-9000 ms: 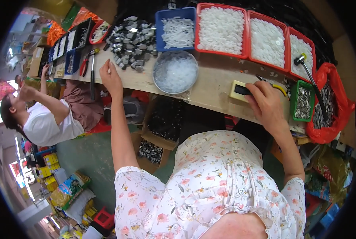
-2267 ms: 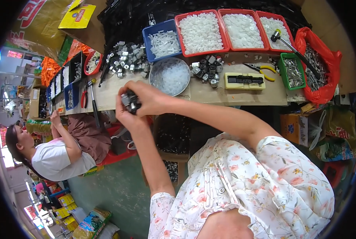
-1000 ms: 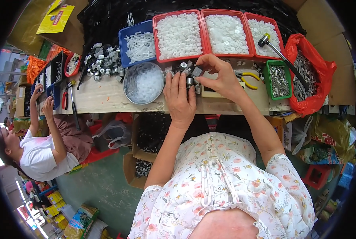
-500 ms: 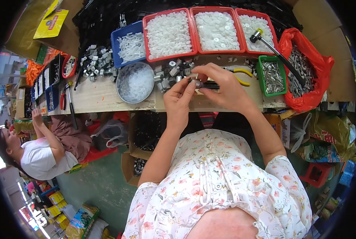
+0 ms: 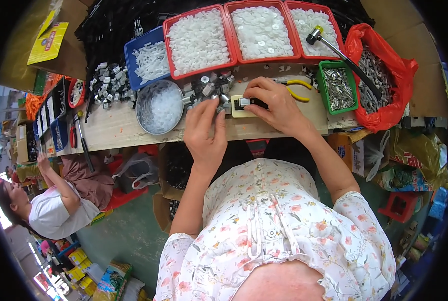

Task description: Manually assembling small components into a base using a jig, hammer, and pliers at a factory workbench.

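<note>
My left hand [image 5: 205, 131] rests on the wooden workbench [image 5: 115, 129], its fingertips touching a small black-and-silver part [image 5: 220, 107] beside a pile of similar parts [image 5: 205, 86]. My right hand [image 5: 276, 105] presses down on a cream block jig [image 5: 240, 106] and pinches a small metal-and-black piece [image 5: 244, 103] seated in it. Both hands meet at the bench's middle, just in front of the red trays.
Three red trays [image 5: 201, 40] and a blue tray [image 5: 145, 54] hold white plastic parts. A round metal bowl [image 5: 160, 106], a green tray of metal pins [image 5: 337, 88], yellow pliers [image 5: 298, 89], a hammer [image 5: 340, 51] and a red bag [image 5: 387, 75] surround them. Another person [image 5: 53, 205] sits lower left.
Both hands have moved down onto the bench; my right hand now presses the piece into the cream jig and my left fingers reach the loose parts beside it.
</note>
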Demonstrator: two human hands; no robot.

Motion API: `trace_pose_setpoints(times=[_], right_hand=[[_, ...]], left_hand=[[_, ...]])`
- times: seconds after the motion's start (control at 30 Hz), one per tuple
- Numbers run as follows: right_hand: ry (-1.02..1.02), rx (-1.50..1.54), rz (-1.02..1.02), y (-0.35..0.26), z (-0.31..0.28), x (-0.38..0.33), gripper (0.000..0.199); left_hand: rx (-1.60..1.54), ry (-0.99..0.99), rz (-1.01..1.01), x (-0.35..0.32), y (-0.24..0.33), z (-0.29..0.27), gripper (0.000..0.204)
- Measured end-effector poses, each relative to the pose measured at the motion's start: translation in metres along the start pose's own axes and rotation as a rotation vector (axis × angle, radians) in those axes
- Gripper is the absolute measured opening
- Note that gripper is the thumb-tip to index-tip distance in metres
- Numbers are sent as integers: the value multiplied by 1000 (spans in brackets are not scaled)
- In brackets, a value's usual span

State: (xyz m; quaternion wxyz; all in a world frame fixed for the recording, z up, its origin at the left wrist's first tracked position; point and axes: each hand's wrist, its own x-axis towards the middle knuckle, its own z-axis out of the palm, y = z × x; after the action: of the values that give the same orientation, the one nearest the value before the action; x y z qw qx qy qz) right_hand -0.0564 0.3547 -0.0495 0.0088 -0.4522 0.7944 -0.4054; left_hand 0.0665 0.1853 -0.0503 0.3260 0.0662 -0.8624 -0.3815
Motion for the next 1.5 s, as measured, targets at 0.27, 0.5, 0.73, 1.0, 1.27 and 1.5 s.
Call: trace_pose_setpoints(times=[0.27,0.5,0.73,1.0,1.27,1.5], right_hand=[[-30,-24,-1,-1,11,1,22],[39,80,41,5,16,-4,24],[59,163,70,9,17,-5,22],[70,217,81,11,17,-5,22],[112,222,96,10,21,-12,22],[250,334,-40,32,56,-4,26]], left_hand=[[185,-126,241,-9,-12,14,36],[307,-245,377,-8,-18,18,35],[324,-275,393,-5,-16,19,39],[324,-270,427,0,-17,19,31],[238,-277,425,-4,-24,18,34],[409,-312,509,-11,-38,11,34]])
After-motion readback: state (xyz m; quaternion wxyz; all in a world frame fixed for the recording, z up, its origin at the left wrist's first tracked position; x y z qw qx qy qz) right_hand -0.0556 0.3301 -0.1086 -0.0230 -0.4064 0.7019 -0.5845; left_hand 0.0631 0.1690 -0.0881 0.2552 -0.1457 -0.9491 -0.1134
